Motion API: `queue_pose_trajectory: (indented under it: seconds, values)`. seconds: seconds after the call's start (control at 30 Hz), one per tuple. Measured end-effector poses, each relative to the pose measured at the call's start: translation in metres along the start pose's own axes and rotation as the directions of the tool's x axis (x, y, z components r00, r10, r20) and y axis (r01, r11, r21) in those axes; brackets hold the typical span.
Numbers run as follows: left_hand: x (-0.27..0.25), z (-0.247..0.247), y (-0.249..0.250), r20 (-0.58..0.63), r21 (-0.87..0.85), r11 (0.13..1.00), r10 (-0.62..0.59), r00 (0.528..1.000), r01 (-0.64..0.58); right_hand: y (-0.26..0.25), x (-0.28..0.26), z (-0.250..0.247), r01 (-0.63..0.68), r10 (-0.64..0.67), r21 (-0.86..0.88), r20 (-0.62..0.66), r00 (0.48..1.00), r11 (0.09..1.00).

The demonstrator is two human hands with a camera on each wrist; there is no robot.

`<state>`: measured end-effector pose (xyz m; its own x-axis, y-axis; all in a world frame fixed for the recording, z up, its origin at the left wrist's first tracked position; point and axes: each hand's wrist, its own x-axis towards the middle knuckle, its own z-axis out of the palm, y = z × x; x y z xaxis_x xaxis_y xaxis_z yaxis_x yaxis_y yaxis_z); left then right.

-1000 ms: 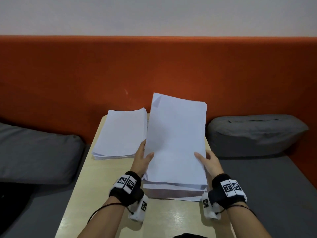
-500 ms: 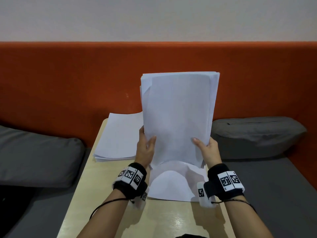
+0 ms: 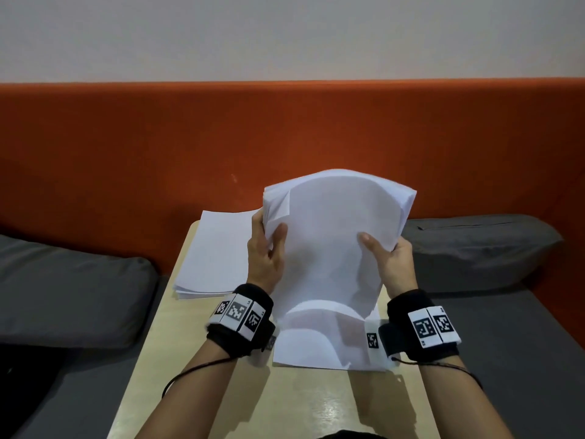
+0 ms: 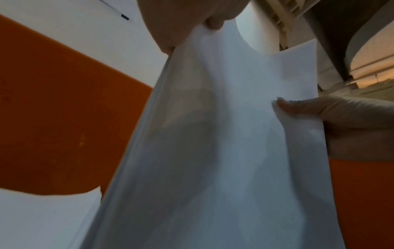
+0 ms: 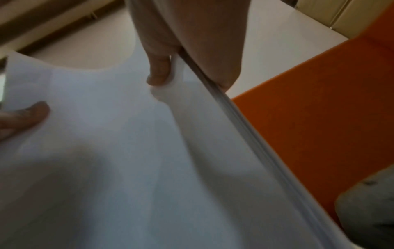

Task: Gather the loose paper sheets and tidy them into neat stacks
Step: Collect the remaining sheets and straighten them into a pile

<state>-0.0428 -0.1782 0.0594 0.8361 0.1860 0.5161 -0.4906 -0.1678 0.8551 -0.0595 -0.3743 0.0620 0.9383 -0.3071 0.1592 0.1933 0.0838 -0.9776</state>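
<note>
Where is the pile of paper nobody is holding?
In the head view, the flat pile lies on the table's far left corner, just left of the left hand.

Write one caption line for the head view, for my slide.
Both hands, left hand and right hand, hold a sheaf upright on the table; a stack lies left.

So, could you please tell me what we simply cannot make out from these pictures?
- Head view: the bundle of sheets hides the fingers behind it; only the thumbs of the left hand and right hand show.
- Head view: the bundle's bottom edge is hidden by its front sheet, which curls onto the table.
- Head view: the bundle covers the right edge of the flat stack.
- Both wrist views: motion blur; sheets uncountable.
</note>
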Motion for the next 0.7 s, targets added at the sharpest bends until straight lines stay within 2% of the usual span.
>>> queue_pose_trajectory:
  seconds: [0.13,0.23,0.37,0.43,0.53,0.63,0.7]
  values:
    - [0.008,0.002,0.007,-0.028,-0.015,0.999,0.032,0.999,-0.033,-0.014,0.003,-0.001,0.049,-0.049,0.007,0.020,0.999,0.999]
    - [0.003,0.002,0.001,-0.022,-0.049,0.998,-0.041,0.999,0.040,-0.008,0.002,-0.001,0.038,-0.038,-0.006,0.009,0.999,0.999]
    - [-0.002,0.002,-0.007,-0.026,-0.090,0.988,-0.131,0.991,0.128,0.002,-0.003,-0.001,-0.044,0.043,0.023,0.042,0.998,0.999]
    - [-0.006,0.002,-0.011,-0.020,-0.095,0.982,-0.168,0.986,0.165,0.015,-0.003,-0.003,-0.109,0.108,0.012,0.042,0.993,0.994]
    - [-0.020,0.002,-0.031,0.015,-0.095,0.959,-0.266,0.964,0.266,0.052,-0.007,-0.012,-0.280,0.288,-0.125,0.047,0.957,0.952]
    - [-0.051,-0.002,-0.063,0.121,0.036,0.919,-0.395,0.911,0.394,0.090,-0.023,-0.023,-0.447,0.497,-0.321,0.090,0.863,0.835]
    - [-0.067,-0.006,-0.080,0.194,0.151,0.886,-0.462,0.865,0.439,0.105,-0.030,-0.026,-0.487,0.533,-0.342,0.052,0.844,0.804]
